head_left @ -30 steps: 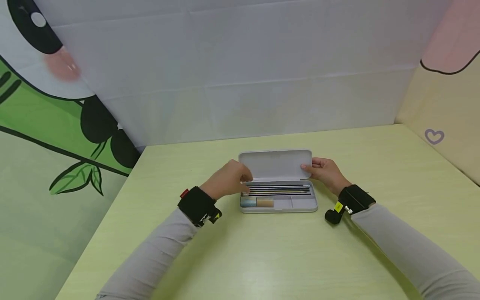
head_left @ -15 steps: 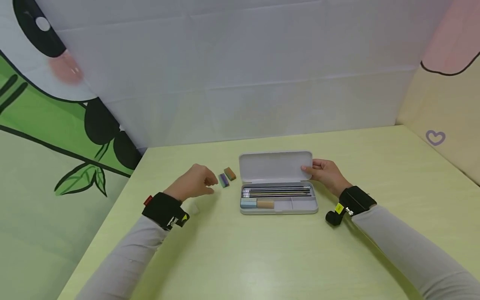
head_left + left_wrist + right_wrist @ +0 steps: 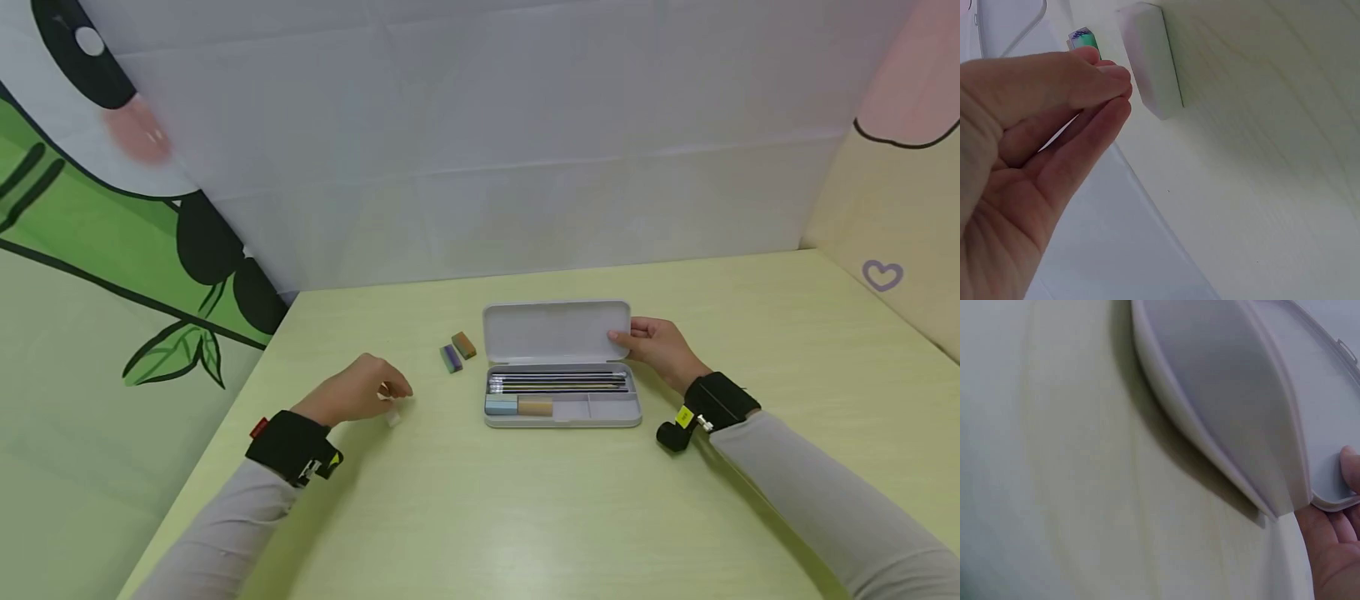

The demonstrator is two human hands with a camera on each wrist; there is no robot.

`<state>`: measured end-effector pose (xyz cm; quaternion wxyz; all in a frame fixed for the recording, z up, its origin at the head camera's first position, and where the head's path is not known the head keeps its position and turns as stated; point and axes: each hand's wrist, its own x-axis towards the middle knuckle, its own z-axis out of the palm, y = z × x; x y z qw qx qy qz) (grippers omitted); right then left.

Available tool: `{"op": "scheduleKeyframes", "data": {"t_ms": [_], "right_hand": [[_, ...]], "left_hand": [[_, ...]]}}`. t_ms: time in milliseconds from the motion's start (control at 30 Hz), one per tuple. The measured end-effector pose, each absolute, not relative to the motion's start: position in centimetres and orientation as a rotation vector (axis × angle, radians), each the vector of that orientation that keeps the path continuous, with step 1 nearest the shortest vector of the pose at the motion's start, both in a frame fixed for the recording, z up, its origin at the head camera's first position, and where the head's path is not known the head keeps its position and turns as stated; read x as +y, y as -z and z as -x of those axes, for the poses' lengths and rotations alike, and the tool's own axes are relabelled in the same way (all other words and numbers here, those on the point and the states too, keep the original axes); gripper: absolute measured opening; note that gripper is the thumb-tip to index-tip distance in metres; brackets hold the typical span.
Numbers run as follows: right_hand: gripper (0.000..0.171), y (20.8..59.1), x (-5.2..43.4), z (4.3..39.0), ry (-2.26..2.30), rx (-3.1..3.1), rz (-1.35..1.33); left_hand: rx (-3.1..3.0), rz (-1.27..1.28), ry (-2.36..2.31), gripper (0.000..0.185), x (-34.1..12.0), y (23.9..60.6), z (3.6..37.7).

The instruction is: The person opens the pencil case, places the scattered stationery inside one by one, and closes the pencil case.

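Your left hand (image 3: 352, 397) has moved from the pencil case (image 3: 562, 400) to the white eraser (image 3: 393, 417), fingertips closing without gripping, while your right hand (image 3: 660, 350) pinches the lid (image 3: 557, 331) open.

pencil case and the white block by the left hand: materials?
Pencil case: looks like matte light-grey moulded plastic, with thin walls, rounded corners and soft sheen; painted metal not excluded. White eraser: seemingly rubber or vinyl, a matte rounded block with dull surface, lying on the table.

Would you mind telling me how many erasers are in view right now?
5. A white eraser lies at the left hand; a purple one and a brown one lie left of the pencil case; a blue one and a tan one sit inside it.
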<state>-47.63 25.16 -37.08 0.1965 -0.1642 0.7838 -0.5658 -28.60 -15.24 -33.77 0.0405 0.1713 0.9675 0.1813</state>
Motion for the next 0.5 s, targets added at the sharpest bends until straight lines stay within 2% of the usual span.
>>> {"op": "scheduleKeyframes", "data": {"t_ms": [367, 500], "right_hand": [[0.055, 37.1, 25.0, 47.5, 1.599, 2.176, 0.477], [0.056, 36.9, 25.0, 47.4, 1.614, 2.169, 0.470]], "left_hand": [[2.913, -0.509, -0.427, 0.045, -14.4, 33.2, 27.3], [2.945, -0.528, -0.432, 0.037, -14.6, 33.5, 27.3]]}}
